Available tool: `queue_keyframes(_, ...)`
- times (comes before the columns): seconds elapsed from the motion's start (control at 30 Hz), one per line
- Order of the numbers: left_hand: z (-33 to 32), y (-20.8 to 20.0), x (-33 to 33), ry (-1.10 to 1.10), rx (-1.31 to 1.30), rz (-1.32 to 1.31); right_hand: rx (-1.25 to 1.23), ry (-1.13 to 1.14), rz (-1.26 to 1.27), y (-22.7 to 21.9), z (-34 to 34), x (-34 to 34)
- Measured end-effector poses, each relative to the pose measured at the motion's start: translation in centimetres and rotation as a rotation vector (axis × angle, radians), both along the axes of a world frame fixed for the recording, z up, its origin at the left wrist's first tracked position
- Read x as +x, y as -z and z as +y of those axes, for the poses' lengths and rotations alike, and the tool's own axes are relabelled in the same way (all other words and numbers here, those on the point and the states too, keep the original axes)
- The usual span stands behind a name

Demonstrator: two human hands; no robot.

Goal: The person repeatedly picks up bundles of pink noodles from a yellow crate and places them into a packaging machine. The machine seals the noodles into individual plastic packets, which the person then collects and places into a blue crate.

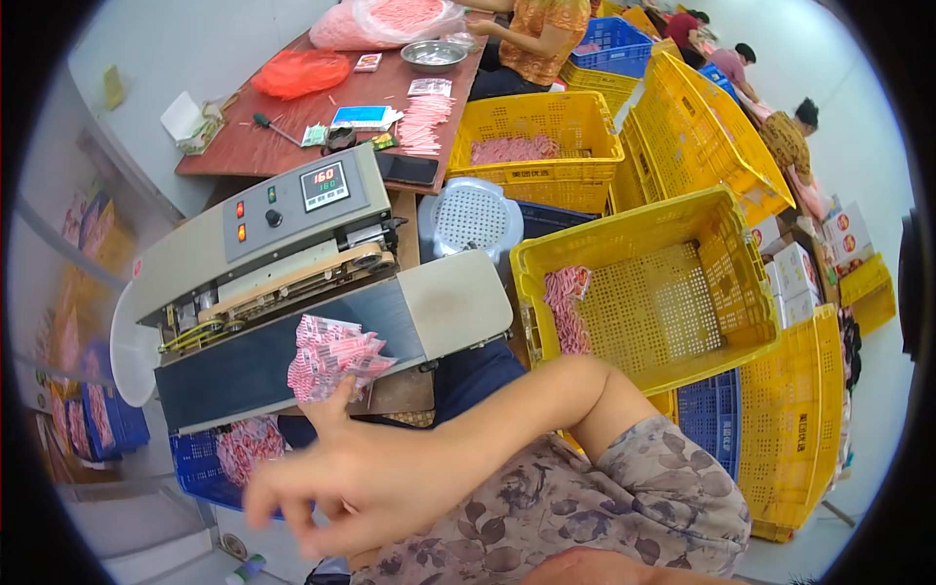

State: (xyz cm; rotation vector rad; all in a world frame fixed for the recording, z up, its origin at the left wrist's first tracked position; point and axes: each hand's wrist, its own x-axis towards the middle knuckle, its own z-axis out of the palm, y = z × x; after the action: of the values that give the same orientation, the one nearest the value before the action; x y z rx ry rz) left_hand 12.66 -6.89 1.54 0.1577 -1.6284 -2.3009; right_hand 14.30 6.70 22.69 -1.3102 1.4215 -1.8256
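Observation:
A fanned bunch of small pink-and-white striped packets (336, 356) lies over the dark belt of a sealing machine (258, 366). A digit reaches up to the bunch's lower edge, partly behind my right hand; whether it belongs to my left hand, I cannot make out. My right hand (341, 487) reaches across from the right, below the belt, blurred, with its fingers apart and nothing seen in them. Under it stands a blue basket (200, 473) with more pink packets (249, 448). Only some bare skin shows at the lower edge; my left hand's fingers are hidden or unclear.
A yellow crate (673, 283) with pink packets along one side stands right of the machine. Behind are a light-blue stool (473, 219) and a red-brown table (229, 146) with pink sticks, a phone and a metal bowl. Stacked yellow crates and several people are farther off.

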Motion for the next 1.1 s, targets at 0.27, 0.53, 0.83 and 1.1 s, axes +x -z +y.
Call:
queue_keyframes(0.27,-0.9,2.0,0.9,0.040,-0.089,-0.055,-0.263,-0.306,-0.118,-4.7,-1.9,-0.1)
queue_keyframes(0.53,0.0,2.3,0.6,0.072,-0.046,-0.129,-0.331,-0.633,0.063,-1.8,-4.4,0.6)
queue_keyframes(0.83,1.4,1.6,-0.6,0.103,-0.320,-0.161,0.300,0.130,0.520,1.8,7.0,-6.6)
queue_keyframes(1.1,6.0,0.0,-3.4,0.327,-0.190,0.035,0.308,0.730,-0.130,18.6,14.0,-7.1)
